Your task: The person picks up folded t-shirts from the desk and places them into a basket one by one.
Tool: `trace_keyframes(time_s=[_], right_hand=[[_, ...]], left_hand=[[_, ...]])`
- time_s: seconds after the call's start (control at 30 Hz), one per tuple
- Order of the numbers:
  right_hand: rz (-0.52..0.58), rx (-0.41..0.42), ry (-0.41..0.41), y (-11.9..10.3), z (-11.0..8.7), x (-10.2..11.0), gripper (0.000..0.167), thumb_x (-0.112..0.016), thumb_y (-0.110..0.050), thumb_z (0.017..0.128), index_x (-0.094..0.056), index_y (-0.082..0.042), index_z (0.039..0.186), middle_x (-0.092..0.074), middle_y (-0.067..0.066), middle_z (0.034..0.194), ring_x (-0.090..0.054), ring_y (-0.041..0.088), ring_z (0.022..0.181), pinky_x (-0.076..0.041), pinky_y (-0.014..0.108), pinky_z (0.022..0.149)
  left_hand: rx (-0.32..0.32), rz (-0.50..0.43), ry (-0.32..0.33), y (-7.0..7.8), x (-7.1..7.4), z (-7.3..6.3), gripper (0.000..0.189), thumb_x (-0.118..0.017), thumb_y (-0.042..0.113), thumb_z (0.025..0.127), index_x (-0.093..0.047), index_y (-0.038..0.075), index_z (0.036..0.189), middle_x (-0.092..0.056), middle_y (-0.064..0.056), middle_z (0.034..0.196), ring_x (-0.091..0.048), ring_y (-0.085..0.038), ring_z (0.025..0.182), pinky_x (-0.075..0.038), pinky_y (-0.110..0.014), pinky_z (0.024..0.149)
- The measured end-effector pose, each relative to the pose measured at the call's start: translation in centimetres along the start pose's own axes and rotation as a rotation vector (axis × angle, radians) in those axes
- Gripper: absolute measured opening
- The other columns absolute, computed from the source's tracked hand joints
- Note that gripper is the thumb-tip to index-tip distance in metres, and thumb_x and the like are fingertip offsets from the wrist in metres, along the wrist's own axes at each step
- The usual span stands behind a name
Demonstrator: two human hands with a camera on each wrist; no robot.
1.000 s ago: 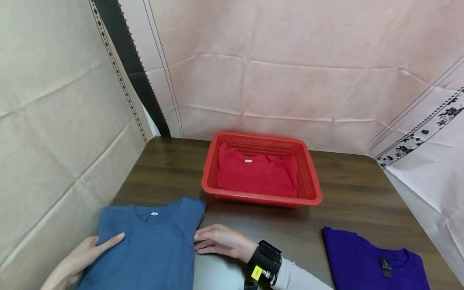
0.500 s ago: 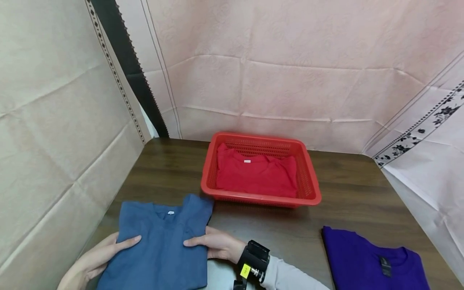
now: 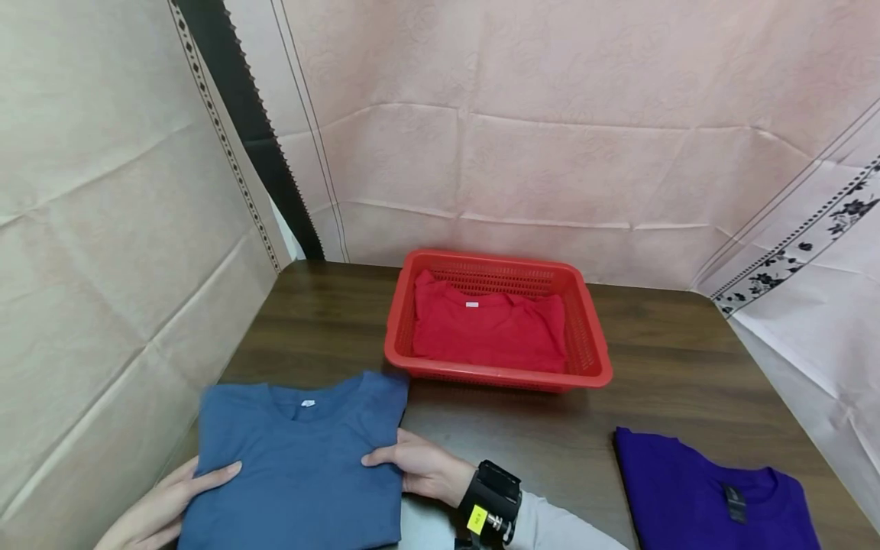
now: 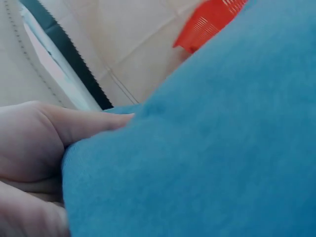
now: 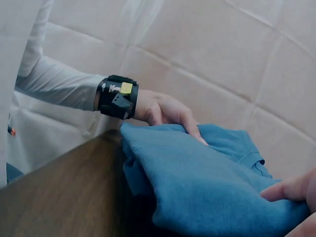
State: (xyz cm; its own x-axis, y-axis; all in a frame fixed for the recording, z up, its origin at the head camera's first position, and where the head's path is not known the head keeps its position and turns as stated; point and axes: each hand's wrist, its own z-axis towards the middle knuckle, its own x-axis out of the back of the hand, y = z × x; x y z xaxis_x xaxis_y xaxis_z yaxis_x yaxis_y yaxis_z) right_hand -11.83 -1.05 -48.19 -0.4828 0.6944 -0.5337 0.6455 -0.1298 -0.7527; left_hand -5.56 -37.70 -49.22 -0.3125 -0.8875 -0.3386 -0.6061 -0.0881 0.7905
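Note:
A folded blue T-shirt [image 3: 302, 473] is at the front left of the table, its neckline and small white label facing the far side. My left hand [image 3: 172, 500] grips its left edge, thumb on top and the other fingers beneath. On the opposite edge my right hand [image 3: 428, 464] pinches the cloth in the same way. In the right wrist view the blue T-shirt [image 5: 197, 177] appears raised off the wooden table, its lower folds hanging loose. Fingers under the cloth are hidden.
Behind the blue shirt stands a red plastic basket [image 3: 596, 336] holding a folded red T-shirt [image 3: 488, 328]. A folded purple T-shirt [image 3: 715, 496] lies at the table's front right. Pale cloth screens [image 3: 550, 168] enclose the wooden table [image 3: 660, 336].
My right hand has gone from lying beside the shirt to gripping its right edge. The blue shirt has shifted right, then slightly back left, with both hands on it.

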Motion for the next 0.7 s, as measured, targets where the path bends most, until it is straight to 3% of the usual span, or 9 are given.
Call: trace_keyframes(time_s=[0.17,0.27,0.4,0.5,0.7], right_hand=[[0.01,-0.016,-0.055,-0.8,-1.1,-0.6,0.059,-0.056,0.007,0.096,-0.035,-0.007,0.15,-0.058,0.011,0.141,-0.057,0.026,0.128,-0.048,0.042,0.106],[0.016,-0.028,-0.079,-1.5,-1.8,-1.2,0.058,-0.056,0.006,0.097,-0.035,-0.009,0.15,-0.057,0.01,0.142,-0.056,0.025,0.129,-0.047,0.043,0.107],[0.009,-0.03,-0.1,-2.6,-3.0,-2.2,0.058,-0.056,0.004,0.098,-0.035,-0.011,0.15,-0.055,0.009,0.143,-0.056,0.025,0.128,-0.045,0.045,0.109],[-0.013,-0.024,-0.107,-3.5,-3.8,-2.9,0.055,-0.057,0.001,0.099,-0.036,-0.011,0.149,-0.056,0.009,0.143,-0.057,0.024,0.127,-0.045,0.045,0.11],[-0.029,0.005,-0.128,-5.4,-5.3,-3.7,0.055,-0.057,0.0,0.099,-0.037,-0.01,0.149,-0.055,0.01,0.143,-0.057,0.025,0.127,-0.044,0.045,0.111]], left_hand=[[-0.027,-0.091,-0.088,0.6,0.0,-1.7,0.078,-0.031,0.025,0.113,0.036,0.015,0.15,-0.053,0.011,0.134,-0.056,-0.02,0.126,-0.046,-0.045,0.108],[-0.035,-0.094,-0.092,1.0,-0.3,-2.8,0.068,-0.029,0.024,0.113,0.027,0.017,0.151,-0.053,0.009,0.135,-0.056,-0.022,0.127,-0.046,-0.046,0.107],[-0.012,-0.019,-0.023,1.9,-0.8,-4.2,0.075,-0.031,0.028,0.113,0.03,0.01,0.153,-0.05,0.005,0.135,-0.057,-0.025,0.124,-0.048,-0.05,0.104],[-0.002,0.031,0.009,2.8,-1.3,-4.9,0.083,-0.031,0.031,0.112,0.04,0.005,0.147,-0.05,0.003,0.134,-0.059,-0.029,0.122,-0.05,-0.052,0.102],[-0.033,-0.004,-0.024,4.2,-2.3,-5.8,0.079,-0.028,0.026,0.113,0.042,0.013,0.146,-0.055,0.008,0.132,-0.06,-0.031,0.123,-0.048,-0.053,0.104]])
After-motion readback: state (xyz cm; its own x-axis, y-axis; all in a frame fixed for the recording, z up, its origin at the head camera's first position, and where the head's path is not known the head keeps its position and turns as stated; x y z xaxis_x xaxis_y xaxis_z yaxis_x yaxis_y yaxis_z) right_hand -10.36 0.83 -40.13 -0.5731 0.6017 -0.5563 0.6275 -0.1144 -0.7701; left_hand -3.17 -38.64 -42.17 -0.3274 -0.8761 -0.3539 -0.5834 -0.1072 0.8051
